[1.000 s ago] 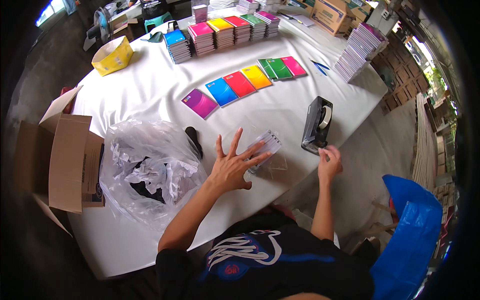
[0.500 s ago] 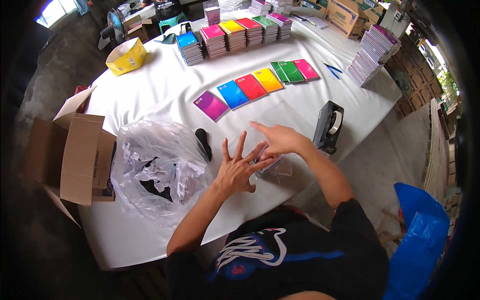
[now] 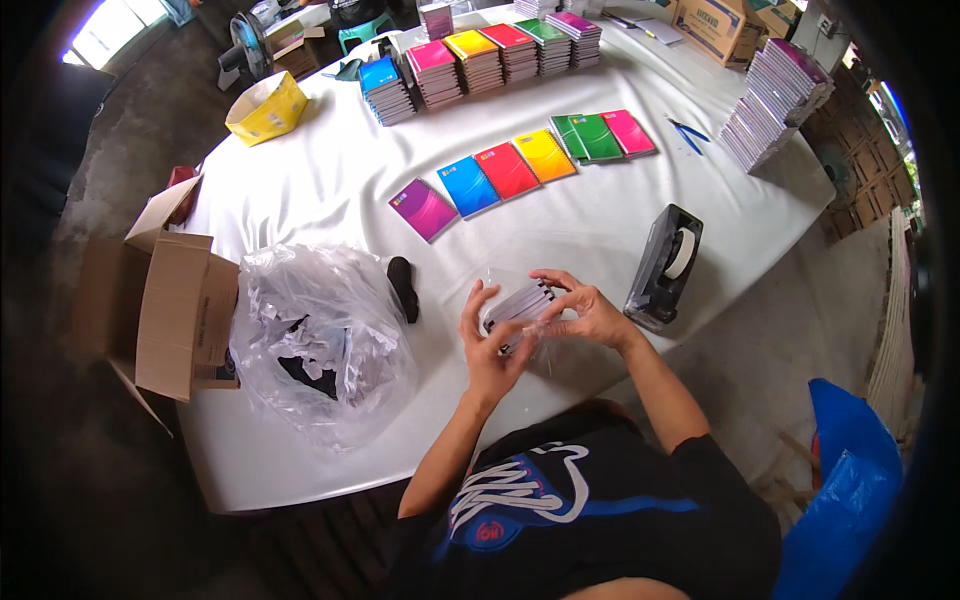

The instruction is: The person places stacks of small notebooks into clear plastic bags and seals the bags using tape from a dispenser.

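Close in front of me stands a small stack of spiral notebooks (image 3: 518, 306), its page edges and dark bindings turned upward, in a clear plastic wrapper (image 3: 548, 350). My left hand (image 3: 490, 345) is curled about the left and near sides of the stack, thumb and fingers bent against it. At the right end, my right hand (image 3: 590, 315) pinches the clear plastic beside the bindings; its exact fingertip contact is partly hidden. Right of that hand sits a black tape dispenser (image 3: 664, 268) with a pale roll.
A row of single notebooks (image 3: 508, 172) lies beyond my hands, with notebook stacks (image 3: 505, 55) behind. On the left are a plastic bag of scrap paper (image 3: 325, 340), a cardboard box (image 3: 172, 315) and a dark object (image 3: 403, 288). Blue-handled pliers (image 3: 687, 134) lie near another tall stack (image 3: 776, 105).
My hands were overlapping with spread fingers over the wrapped stack. Now they have parted to its two sides, the stack shows edge-up between them, and my right fingers pinch the plastic.
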`<state>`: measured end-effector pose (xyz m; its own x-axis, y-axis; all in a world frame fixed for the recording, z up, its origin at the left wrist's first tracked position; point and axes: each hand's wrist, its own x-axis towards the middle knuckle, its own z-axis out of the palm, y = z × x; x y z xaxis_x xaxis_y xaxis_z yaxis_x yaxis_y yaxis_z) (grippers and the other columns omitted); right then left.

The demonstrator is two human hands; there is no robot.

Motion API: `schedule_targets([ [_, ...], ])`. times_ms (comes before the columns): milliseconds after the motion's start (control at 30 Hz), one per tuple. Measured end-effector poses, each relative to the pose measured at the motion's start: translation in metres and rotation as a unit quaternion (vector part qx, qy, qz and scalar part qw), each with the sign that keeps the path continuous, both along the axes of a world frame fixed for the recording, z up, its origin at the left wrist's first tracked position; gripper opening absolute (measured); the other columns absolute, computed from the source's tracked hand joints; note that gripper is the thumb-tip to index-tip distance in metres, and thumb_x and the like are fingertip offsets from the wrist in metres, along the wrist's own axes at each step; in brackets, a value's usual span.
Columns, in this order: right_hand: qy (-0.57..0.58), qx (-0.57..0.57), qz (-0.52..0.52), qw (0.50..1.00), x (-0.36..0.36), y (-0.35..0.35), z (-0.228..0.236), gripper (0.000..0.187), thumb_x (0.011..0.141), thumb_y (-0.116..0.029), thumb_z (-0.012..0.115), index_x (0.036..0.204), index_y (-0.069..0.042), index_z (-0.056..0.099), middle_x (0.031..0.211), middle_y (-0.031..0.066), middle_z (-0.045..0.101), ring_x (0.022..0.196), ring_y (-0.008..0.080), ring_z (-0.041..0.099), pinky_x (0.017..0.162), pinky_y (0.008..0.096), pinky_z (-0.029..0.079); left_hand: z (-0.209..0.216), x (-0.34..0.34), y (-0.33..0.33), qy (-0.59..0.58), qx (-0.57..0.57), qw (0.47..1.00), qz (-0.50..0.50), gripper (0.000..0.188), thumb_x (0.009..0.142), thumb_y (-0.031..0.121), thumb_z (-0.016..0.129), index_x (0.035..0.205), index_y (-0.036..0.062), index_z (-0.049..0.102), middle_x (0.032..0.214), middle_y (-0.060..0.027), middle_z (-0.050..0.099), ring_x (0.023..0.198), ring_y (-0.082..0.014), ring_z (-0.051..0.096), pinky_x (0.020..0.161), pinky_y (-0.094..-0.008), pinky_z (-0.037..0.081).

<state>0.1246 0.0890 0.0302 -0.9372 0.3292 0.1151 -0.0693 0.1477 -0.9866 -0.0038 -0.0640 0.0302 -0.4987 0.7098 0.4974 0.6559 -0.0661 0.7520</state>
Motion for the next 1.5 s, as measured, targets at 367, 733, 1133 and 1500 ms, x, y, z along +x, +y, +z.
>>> schedule_targets([
  [367, -0.114, -0.297, -0.068, 0.946, -0.043, 0.013, -0.005, 0.038, 0.065, -0.008, 0.074, 0.101, -0.006, 0.062, 0.102, 0.0071, 0.056, 0.088, 0.0133, 0.053, 0.078, 0.0276, 0.044, -0.01, -0.017, 0.007, -0.42, -0.099, 0.902, 0.012, 0.051, 0.072, 0.015, 0.078, 0.112, -0.0059, 0.056, 0.101, -0.0119, 0.062, 0.09, -0.0145, 0.059, 0.078, -0.0252, 0.047],
  [733, -0.076, 0.252, -0.052, 0.963, -0.036, 0.014, 0.034, 0.017, 0.068, -0.017, 0.074, 0.084, -0.012, 0.071, 0.1, 0.0033, 0.06, 0.097, 0.019, 0.057, 0.085, 0.0364, 0.041, 0.013, -0.021, 0.011, -0.012, -0.124, 0.992, 0.036, 0.026, 0.067, 0.01, 0.073, 0.092, 0.0127, 0.068, 0.093, 0.0026, 0.068, 0.112, -0.0243, 0.048, 0.092, -0.0394, 0.032],
  [1133, -0.145, 0.54, -0.068, 0.826, 0.012, -0.048, 0.068, 0.02, 0.075, -0.01, 0.063, 0.095, -0.009, 0.067, 0.13, 0.0087, 0.048, 0.118, 0.0227, 0.044, 0.098, 0.048, 0.033, 0.024, -0.001, -0.016, 0.265, -0.184, 0.947, -0.001, 0.042, 0.074, 0.019, 0.072, 0.114, 0.0278, 0.062, 0.113, 0.0071, 0.064, 0.126, -0.0183, 0.041, 0.089, -0.0474, 0.02],
  [1500, -0.196, -0.107, -0.569, 0.792, 0.107, 0.018, -0.017, 0.039, 0.083, -0.042, 0.065, 0.084, -0.003, 0.064, 0.077, 0.0012, 0.059, 0.08, 0.0118, 0.051, 0.078, 0.0269, 0.039, -0.005, -0.007, -0.014, 0.345, -0.026, 0.938, -0.024, 0.035, 0.072, 0.017, 0.068, 0.107, 0.021, 0.065, 0.115, 0.0109, 0.061, 0.097, -0.0053, 0.056, 0.081, -0.0353, 0.024],
])
